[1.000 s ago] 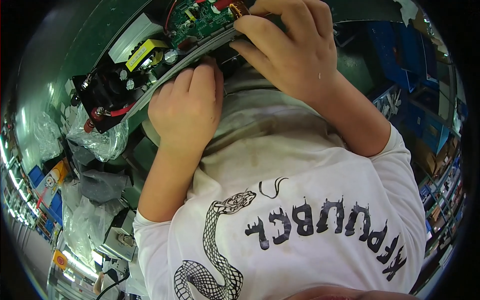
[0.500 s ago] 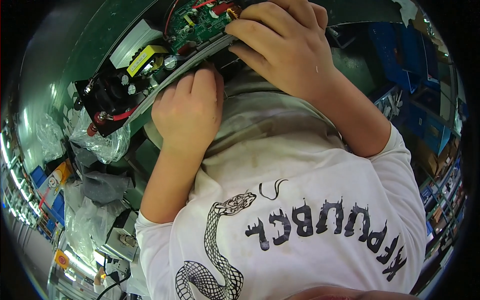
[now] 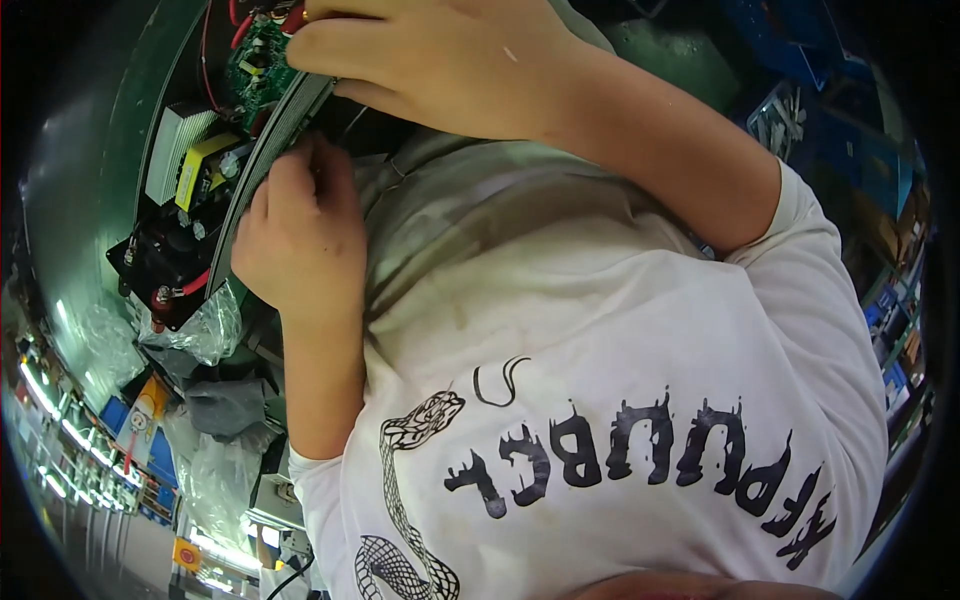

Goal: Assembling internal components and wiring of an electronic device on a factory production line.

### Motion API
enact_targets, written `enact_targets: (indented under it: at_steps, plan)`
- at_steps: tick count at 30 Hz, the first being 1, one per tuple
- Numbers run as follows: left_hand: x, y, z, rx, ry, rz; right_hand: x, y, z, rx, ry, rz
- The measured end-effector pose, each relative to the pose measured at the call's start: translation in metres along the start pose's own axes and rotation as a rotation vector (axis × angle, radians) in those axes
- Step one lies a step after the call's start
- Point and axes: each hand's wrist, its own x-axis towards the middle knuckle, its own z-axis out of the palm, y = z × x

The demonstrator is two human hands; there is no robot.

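Note:
An open electronics unit (image 3: 262, 150) with a long ribbed metal side lies slanted at the upper left. Inside it are a green circuit board (image 3: 255, 85), a pale finned heat sink (image 3: 178, 150) and a yellow-wrapped transformer (image 3: 200, 168). Its black end panel (image 3: 160, 270) carries red and black terminals. My right hand (image 3: 440, 60) grips the unit's far part, fingers over the board and thumb by the metal side. My left hand (image 3: 300, 235) is closed against the near outer side; what its fingertips hold, if anything, is hidden.
Clear plastic bags (image 3: 205, 325) and a dark grey bag (image 3: 230, 408) lie by the unit's end panel. The unit rests on a green work surface (image 3: 85, 190). Blue bins (image 3: 780, 40) stand at the far right, with a tray of small metal parts (image 3: 780, 120).
The view has turned, so the unit and both hands appear further left and the unit steeper. My left hand stays closed at the metal side; my right hand still grips the far part.

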Motion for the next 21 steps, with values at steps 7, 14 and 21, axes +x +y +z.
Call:
enact_targets:
  at_steps: [7,14,21]
  plan:
    - [0.001,0.0,0.001,-0.028,0.039,-0.001,-0.02,-0.01,0.025,0.741,0.522,0.286]
    - [0.003,0.003,-0.003,0.103,-0.013,-0.042,-0.014,0.009,0.029,-0.07,0.28,-0.095]
    - [0.008,0.007,-0.018,0.059,-0.007,-0.03,-0.009,-0.011,0.008,0.773,0.224,0.286]
